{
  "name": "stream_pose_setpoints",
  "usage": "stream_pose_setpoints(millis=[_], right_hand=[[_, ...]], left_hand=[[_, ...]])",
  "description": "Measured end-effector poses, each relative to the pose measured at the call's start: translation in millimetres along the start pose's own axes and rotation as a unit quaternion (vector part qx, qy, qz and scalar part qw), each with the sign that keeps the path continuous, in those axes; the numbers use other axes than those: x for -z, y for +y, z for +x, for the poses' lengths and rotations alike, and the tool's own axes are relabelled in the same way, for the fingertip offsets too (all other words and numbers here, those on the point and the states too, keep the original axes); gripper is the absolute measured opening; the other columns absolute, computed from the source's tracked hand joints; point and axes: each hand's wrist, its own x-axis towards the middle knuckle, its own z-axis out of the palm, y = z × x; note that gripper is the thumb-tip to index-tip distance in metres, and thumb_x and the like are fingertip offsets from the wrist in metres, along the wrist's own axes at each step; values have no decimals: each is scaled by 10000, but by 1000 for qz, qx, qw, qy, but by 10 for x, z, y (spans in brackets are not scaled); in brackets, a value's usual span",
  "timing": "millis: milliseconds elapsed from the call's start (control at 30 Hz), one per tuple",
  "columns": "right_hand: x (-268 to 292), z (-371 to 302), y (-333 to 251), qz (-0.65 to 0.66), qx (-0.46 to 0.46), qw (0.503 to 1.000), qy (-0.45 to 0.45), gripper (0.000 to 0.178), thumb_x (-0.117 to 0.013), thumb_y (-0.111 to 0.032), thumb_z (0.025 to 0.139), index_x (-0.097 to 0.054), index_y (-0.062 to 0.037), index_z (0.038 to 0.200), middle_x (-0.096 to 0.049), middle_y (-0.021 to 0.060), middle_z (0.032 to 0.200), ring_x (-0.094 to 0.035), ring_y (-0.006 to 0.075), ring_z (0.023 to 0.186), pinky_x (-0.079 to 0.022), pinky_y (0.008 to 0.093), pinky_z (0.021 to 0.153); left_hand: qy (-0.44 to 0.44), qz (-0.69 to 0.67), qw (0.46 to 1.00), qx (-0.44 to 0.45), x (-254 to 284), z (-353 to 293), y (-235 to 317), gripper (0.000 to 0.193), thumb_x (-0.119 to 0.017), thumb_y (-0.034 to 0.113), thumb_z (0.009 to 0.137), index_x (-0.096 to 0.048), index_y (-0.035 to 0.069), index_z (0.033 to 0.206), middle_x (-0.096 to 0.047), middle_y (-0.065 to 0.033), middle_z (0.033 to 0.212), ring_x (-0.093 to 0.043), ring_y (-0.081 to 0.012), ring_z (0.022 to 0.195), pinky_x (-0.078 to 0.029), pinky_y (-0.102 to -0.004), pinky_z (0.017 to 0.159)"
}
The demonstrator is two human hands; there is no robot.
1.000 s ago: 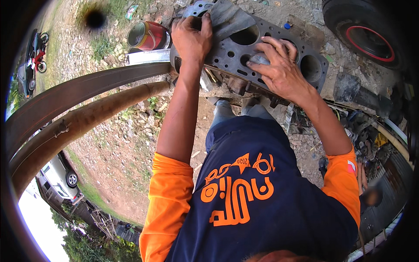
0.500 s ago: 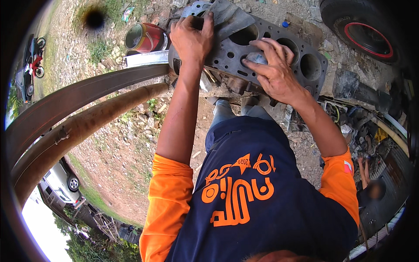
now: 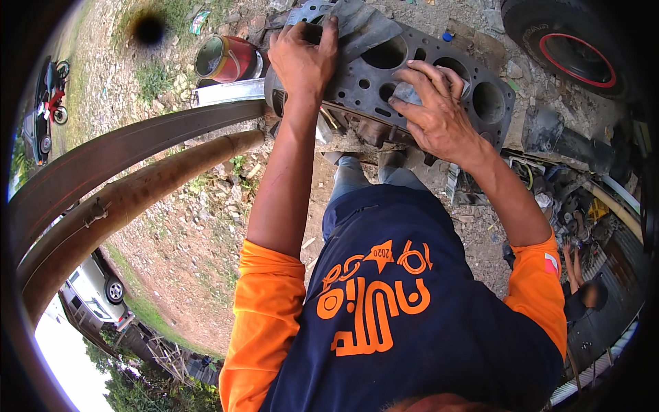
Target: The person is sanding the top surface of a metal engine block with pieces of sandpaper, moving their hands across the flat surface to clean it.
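Observation:
A grey metal engine block [image 3: 439,53], its flat face pitted with several round bores and small holes, lies at the top of the view. My left hand [image 3: 302,60] rests at its left end, fingers bent and thumb pressed on a dark, flexible-looking sheet [image 3: 367,31] that partly covers a bore. On the block's face, my right hand [image 3: 439,103] has its fingers bent around a pale blue-grey pad [image 3: 408,93]. The fingers hide much of the pad, so its kind is unclear. It lies between a small hole and the larger bores.
A red bucket [image 3: 237,58] stands left of the block. A curved metal beam [image 3: 137,141] and a brown pole [image 3: 144,180] reach in from the left. A tyre with a red-ringed wheel [image 3: 573,51] lies at upper right. Another person [image 3: 583,295] is at far right among scrap parts.
My right hand has slid a little to the right over the block's face, taking the pale pad with it. My left hand stays almost in place on the dark sheet.

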Motion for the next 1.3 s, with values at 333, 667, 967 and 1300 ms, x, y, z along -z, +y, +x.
stream_pose_setpoints(millis=[333,667,967,1300], right_hand=[[-304,68,-356,-20,-114,991,65,238,-776,-118,813,-800,-13,1026,-503,140,1582,-369,334,1511,-208,586,1179],[-240,-16,-408,-12,-115,992,53,297,-792,-107,809,-801,-10,1090,-521,163,1553,-360,354,1523,-210,618,1173],[-220,31,-254,-45,-141,981,127,326,-812,-71,788,-815,-79,1115,-577,135,1467,-422,353,1470,-250,565,1165],[-444,43,-405,-54,-166,977,124,332,-794,-82,804,-794,-50,1135,-595,118,1443,-446,345,1446,-265,570,1150]], left_hand=[[-47,11,997,54,42,22,92,570,-797,544,865,-773,-22,801,-763,-211,900,-651,-429,972,-503,-511,919],[-33,-16,998,45,29,11,33,566,-802,551,869,-794,-13,824,-765,-223,908,-655,-425,970,-508,-504,913],[-20,-37,998,46,-7,1,10,565,-788,551,873,-785,-10,810,-764,-209,899,-650,-419,955,-505,-503,906],[-25,-11,999,38,17,0,53,560,-790,539,869,-770,-17,801,-758,-222,908,-646,-428,970,-505,-523,894]])
